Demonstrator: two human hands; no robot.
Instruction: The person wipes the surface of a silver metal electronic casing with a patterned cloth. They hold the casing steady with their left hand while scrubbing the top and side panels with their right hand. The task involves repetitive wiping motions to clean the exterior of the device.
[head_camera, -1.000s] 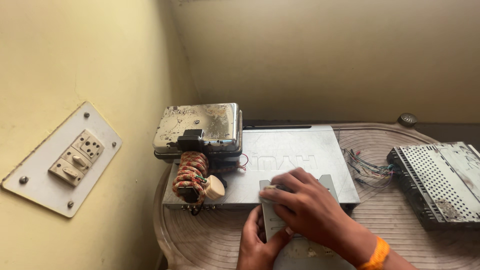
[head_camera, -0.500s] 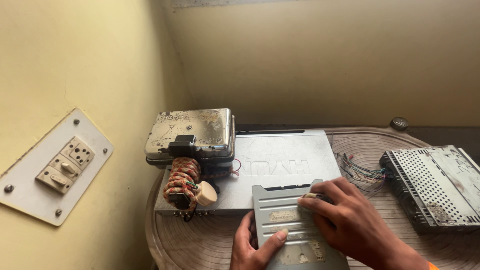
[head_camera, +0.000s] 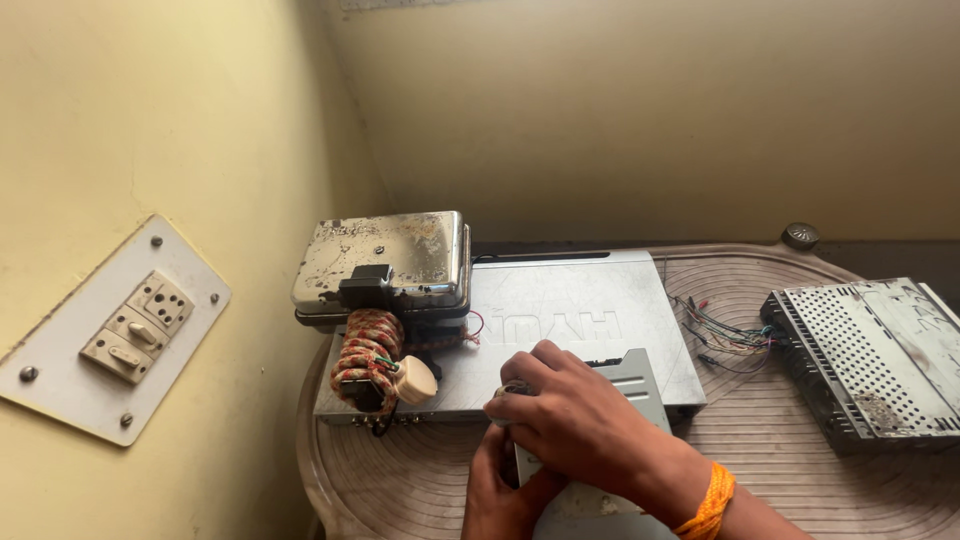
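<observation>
While bent at the wrist, right hand (head_camera: 570, 420) lies palm-down across grey metal unit (head_camera: 640, 380), fingers curled together over unit's near-left top, fingertips pinching something small and pale; cannot tell what. Orange thread band (head_camera: 708, 503) on right wrist. Left hand (head_camera: 500, 490) below, thumb side up, fingers closed on unit's left edge near lower frame border.

Unit position: propped on near-right part of flat silver player (head_camera: 560, 320), lower end toward wearer, on tabletop (head_camera: 420, 470). Long axis roughly away from wearer, far end raised and tilted slightly right; dark slot along far edge.

Surroundings: scorched metal sandwich press (head_camera: 385, 255) on player's left end, braided cord bundle (head_camera: 368, 350) with cream plug (head_camera: 417, 380) hanging in front. Perforated metal chassis (head_camera: 870, 355) well apart at right, loose coloured wires (head_camera: 730, 338) between. Wall with switch plate (head_camera: 120, 330) close on left; open ribbed tabletop to right of hands.
</observation>
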